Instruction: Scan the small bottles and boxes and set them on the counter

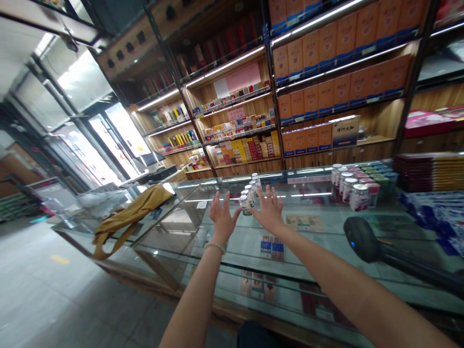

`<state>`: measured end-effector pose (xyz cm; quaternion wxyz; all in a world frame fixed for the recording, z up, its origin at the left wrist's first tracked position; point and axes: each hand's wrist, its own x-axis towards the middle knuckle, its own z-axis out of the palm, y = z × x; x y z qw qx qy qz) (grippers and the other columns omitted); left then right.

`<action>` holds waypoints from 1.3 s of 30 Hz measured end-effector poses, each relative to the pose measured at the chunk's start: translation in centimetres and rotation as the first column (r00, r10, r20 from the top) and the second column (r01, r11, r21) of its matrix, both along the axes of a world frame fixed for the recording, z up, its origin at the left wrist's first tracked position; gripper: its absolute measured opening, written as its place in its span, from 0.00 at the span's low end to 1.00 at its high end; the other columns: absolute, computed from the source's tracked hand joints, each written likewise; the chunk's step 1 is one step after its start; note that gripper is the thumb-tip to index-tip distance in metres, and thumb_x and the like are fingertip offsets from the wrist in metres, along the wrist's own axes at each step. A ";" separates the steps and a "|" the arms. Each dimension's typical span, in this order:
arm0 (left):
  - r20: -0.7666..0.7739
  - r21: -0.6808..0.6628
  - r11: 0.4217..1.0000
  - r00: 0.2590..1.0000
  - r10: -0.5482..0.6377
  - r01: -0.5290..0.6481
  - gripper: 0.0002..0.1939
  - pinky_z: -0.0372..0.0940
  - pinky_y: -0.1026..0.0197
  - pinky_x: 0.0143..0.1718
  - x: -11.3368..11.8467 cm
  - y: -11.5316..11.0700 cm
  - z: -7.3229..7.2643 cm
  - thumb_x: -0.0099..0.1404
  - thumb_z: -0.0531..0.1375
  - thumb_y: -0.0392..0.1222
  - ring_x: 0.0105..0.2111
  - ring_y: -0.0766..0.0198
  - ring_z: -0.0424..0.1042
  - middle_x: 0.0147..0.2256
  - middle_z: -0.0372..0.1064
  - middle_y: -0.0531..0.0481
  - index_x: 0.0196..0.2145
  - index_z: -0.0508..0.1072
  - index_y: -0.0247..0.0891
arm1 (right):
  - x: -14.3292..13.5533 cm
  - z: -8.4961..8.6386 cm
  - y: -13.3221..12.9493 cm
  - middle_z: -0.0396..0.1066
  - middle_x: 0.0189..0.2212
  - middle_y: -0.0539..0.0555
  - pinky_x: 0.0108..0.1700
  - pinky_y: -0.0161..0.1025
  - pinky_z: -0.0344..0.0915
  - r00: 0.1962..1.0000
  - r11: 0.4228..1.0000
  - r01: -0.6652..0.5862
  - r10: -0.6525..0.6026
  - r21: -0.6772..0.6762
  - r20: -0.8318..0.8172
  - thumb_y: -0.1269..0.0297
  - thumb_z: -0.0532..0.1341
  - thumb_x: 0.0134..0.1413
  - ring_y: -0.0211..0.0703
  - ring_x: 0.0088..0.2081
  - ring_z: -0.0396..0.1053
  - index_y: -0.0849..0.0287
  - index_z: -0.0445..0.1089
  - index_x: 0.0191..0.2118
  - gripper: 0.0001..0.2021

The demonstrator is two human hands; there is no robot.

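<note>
Several small white-capped jars (245, 202) stand in a column on the glass counter (232, 251). My left hand (222, 216) is at the left side of the nearest jar, fingers spread, its thumb close to the jar. On the right side of the column, my right hand (268, 210) has its fingers apart and its thumb near the same jar. Neither hand holds anything; whether the thumbs touch the jar I cannot tell. Packets (271, 248) show under the glass below my right hand.
More capped jars (359, 197) stand at the right, beside stacked dark red packs (413, 173) and blue-white packages (435, 212). A black device (362, 239) juts in from the right. A mustard bag (134, 212) lies at the left. Stocked shelves (235, 166) rise behind.
</note>
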<state>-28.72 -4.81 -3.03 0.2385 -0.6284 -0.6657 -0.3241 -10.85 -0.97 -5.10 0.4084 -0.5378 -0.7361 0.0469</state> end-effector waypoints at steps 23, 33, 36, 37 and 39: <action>-0.001 0.198 0.977 0.996 -0.087 0.085 0.29 0.45 0.41 0.67 5.4 -0.2 8.2 0.73 0.50 0.55 0.67 0.46 0.52 0.66 0.54 0.34 0.65 0.63 0.40 | 6.3 9.9 -1.9 0.40 0.74 0.58 0.68 0.63 0.41 0.983 0.983 -0.072 0.040 0.172 0.181 0.50 0.54 0.66 0.55 0.73 0.37 0.46 0.49 0.71 0.31; 0.023 0.162 0.969 0.981 -0.193 0.187 0.28 0.45 0.41 0.67 10.8 0.3 8.5 0.73 0.48 0.56 0.67 0.49 0.51 0.66 0.53 0.37 0.66 0.62 0.43 | 14.3 11.4 -1.6 0.45 0.72 0.59 0.68 0.63 0.41 0.974 0.977 0.007 -0.055 0.214 0.218 0.52 0.53 0.66 0.56 0.72 0.40 0.47 0.52 0.70 0.29; 0.034 0.167 0.962 0.974 -0.223 0.215 0.28 0.46 0.41 0.67 12.6 0.8 8.2 0.73 0.48 0.56 0.66 0.49 0.52 0.65 0.54 0.37 0.65 0.62 0.43 | 17.9 11.6 -1.3 0.46 0.72 0.58 0.67 0.62 0.42 0.964 0.967 0.051 -0.113 0.250 0.241 0.52 0.53 0.66 0.56 0.71 0.41 0.46 0.53 0.70 0.29; 0.036 0.167 0.960 0.972 -0.232 0.223 0.28 0.46 0.41 0.67 13.3 1.0 8.2 0.73 0.49 0.55 0.66 0.48 0.52 0.65 0.54 0.36 0.65 0.62 0.43 | 19.2 11.6 -1.3 0.46 0.72 0.58 0.67 0.62 0.42 0.960 0.964 0.073 -0.137 0.255 0.246 0.52 0.53 0.66 0.56 0.71 0.41 0.45 0.53 0.70 0.29; 0.036 0.161 0.957 0.967 -0.252 0.243 0.28 0.47 0.40 0.66 15.0 1.5 8.0 0.73 0.49 0.55 0.66 0.47 0.53 0.65 0.55 0.35 0.66 0.62 0.41 | 22.0 11.5 -1.1 0.47 0.72 0.58 0.67 0.62 0.43 0.949 0.960 0.111 -0.180 0.258 0.260 0.52 0.53 0.66 0.57 0.71 0.41 0.45 0.54 0.70 0.28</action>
